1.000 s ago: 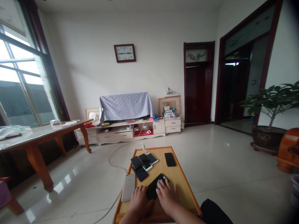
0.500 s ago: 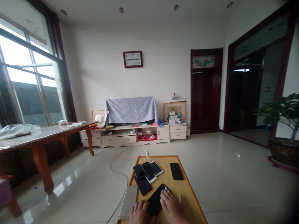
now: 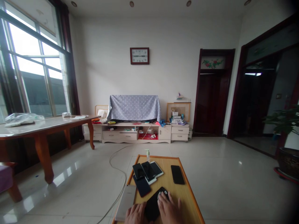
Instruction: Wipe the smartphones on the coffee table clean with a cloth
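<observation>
Black phone [image 3: 153,203], back up | right hand [image 3: 169,211] spread on it | left hand [image 3: 136,214] beside it

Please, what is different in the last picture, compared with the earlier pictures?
The head view came level and tilted up, so the wooden table sits lower in the picture and less of the hands shows. The left hand and right hand stay at the black phone; nothing is visibly taken or let go. The other phones stay in place.
</observation>
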The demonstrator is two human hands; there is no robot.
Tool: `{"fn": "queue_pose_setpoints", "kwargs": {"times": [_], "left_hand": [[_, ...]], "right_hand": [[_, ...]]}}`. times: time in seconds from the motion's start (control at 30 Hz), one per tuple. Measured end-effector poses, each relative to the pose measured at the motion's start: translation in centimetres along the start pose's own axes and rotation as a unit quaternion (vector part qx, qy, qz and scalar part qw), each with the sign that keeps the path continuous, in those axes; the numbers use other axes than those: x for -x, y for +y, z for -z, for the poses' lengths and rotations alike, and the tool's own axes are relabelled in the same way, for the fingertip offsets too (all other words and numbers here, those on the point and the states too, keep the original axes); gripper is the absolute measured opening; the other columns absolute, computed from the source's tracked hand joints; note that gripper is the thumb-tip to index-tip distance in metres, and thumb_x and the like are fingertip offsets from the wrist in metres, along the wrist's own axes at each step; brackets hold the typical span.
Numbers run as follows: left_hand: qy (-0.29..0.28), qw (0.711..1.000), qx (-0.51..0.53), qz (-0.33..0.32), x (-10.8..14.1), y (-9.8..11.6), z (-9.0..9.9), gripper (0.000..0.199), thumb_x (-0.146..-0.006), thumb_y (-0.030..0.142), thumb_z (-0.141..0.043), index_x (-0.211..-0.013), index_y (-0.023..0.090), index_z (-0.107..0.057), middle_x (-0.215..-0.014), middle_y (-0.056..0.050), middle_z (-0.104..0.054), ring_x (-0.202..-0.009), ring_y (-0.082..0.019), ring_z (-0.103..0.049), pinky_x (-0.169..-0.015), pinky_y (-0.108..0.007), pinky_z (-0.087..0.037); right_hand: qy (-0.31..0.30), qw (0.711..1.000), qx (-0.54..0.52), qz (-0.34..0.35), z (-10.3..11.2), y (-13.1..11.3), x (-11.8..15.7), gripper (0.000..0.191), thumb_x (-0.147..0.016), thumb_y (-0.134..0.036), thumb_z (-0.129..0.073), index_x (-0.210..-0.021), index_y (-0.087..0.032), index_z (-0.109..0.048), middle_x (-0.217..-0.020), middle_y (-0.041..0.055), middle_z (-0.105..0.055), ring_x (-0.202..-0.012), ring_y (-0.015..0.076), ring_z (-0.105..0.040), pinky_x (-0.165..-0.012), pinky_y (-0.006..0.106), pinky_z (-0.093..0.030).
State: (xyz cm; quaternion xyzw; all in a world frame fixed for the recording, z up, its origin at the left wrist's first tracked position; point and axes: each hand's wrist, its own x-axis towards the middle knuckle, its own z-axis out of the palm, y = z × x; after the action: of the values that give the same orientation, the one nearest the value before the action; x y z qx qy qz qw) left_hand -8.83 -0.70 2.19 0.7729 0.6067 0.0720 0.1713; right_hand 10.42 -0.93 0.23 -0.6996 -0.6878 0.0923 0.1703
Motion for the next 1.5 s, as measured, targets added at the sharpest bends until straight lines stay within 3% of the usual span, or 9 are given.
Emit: {"fn": "queue_pose_setpoints", "kwargs": {"times": [0.1,0.3,0.57,0.73,0.8,1.0,1.2,1.27,1.5], "left_hand": [[0.02,1.0,0.009,-0.013,0.2,-0.2,-0.1,0.08,-0.07,0.047,-0.063,-0.145,0.023,-0.049,-0.14,-0.007,-0.061,-0.133,-0.029,-0.048,-0.112,-0.037,-0.031],[0.019,0.999,0.026,-0.018,0.2,-0.2,-0.2,0.067,-0.079,0.035,-0.051,-0.144,0.023,-0.049,-0.142,-0.006,-0.06,-0.134,-0.023,-0.049,-0.111,-0.033,-0.031],[0.055,0.998,0.037,-0.02,0.6,0.3,0.2,0.08,-0.068,0.041,-0.061,-0.144,0.017,-0.05,-0.14,-0.009,-0.061,-0.131,-0.027,-0.05,-0.112,-0.036,-0.031],[0.05,0.998,0.041,-0.026,0.0,-0.5,-0.6,0.069,-0.076,0.034,-0.052,-0.144,0.018,-0.05,-0.14,-0.008,-0.062,-0.13,-0.023,-0.052,-0.109,-0.034,-0.033],[0.051,0.997,0.039,-0.03,-0.1,-0.5,-0.7,0.067,-0.078,0.033,-0.051,-0.144,0.019,-0.05,-0.139,-0.008,-0.063,-0.13,-0.023,-0.052,-0.109,-0.033,-0.033],[0.064,0.997,0.039,-0.023,0.0,-0.1,-0.6,0.078,-0.068,0.043,-0.064,-0.142,0.021,-0.051,-0.137,-0.007,-0.063,-0.13,-0.026,-0.052,-0.11,-0.034,-0.032],[0.066,0.996,0.046,-0.027,-0.2,0.1,-0.5,0.074,-0.075,0.04,-0.057,-0.145,0.018,-0.049,-0.136,-0.008,-0.064,-0.127,-0.024,-0.054,-0.108,-0.032,-0.033],[0.059,0.997,0.042,-0.027,-0.1,0.5,-0.2,0.077,-0.074,0.041,-0.057,-0.146,0.016,-0.047,-0.138,-0.01,-0.062,-0.128,-0.025,-0.053,-0.109,-0.033,-0.033],[0.045,0.999,0.023,0.002,-0.1,0.7,0.0,0.086,-0.067,0.046,-0.065,-0.146,0.016,-0.048,-0.138,-0.011,-0.062,-0.127,-0.03,-0.053,-0.111,-0.038,-0.032]], "right_hand": [[-0.007,1.0,0.009,-0.002,0.5,-0.7,-0.1,0.053,-0.103,-0.052,-0.019,-0.143,-0.043,-0.053,-0.153,-0.0039,-0.045,-0.148,0.035,-0.03,-0.116,0.075,-0.014],[-0.087,0.985,-0.046,0.143,-1.8,-2.8,0.7,0.045,-0.104,-0.044,-0.025,-0.139,-0.055,-0.051,-0.147,-0.0095,-0.051,-0.147,0.0303,-0.033,-0.119,0.071,-0.008],[0.011,1.0,0.023,0.004,0.3,-0.6,-1.4,0.053,-0.104,-0.053,-0.019,-0.144,-0.04,-0.052,-0.154,-0.0009,-0.046,-0.148,0.0359,-0.03,-0.113,0.076,-0.016],[-0.092,0.982,-0.029,0.165,-1.1,-3.0,0.0,0.042,-0.104,-0.045,-0.031,-0.14,-0.055,-0.049,-0.147,-0.0086,-0.052,-0.146,0.0325,-0.035,-0.115,0.075,-0.014],[-0.099,0.977,-0.043,0.185,-1.1,-3.1,0.1,0.043,-0.104,-0.041,-0.03,-0.138,-0.058,-0.049,-0.145,-0.0105,-0.054,-0.145,0.0314,-0.036,-0.115,0.075,-0.012],[-0.007,0.999,0.0,0.043,-0.1,-1.0,-1.7,0.048,-0.103,-0.05,-0.026,-0.142,-0.041,-0.055,-0.15,-0.0026,-0.05,-0.147,0.0379,-0.032,-0.113,0.077,-0.015],[-0.06,0.985,-0.059,0.154,-1.4,-2.6,-1.2,0.045,-0.104,-0.039,-0.029,-0.14,-0.047,-0.054,-0.148,-0.0056,-0.053,-0.146,0.0304,-0.036,-0.119,0.069,-0.009],[-0.063,0.983,-0.064,0.158,-1.5,-2.7,-1.4,0.046,-0.104,-0.037,-0.027,-0.14,-0.048,-0.054,-0.148,-0.006,-0.053,-0.146,0.0299,-0.036,-0.119,0.069,-0.007],[0.004,1.0,0.024,0.004,-0.6,0.9,-4.8,0.052,-0.103,-0.043,-0.022,-0.147,-0.036,-0.049,-0.154,-0.001,-0.046,-0.15,0.0365,-0.025,-0.113,0.078,-0.009]]}}
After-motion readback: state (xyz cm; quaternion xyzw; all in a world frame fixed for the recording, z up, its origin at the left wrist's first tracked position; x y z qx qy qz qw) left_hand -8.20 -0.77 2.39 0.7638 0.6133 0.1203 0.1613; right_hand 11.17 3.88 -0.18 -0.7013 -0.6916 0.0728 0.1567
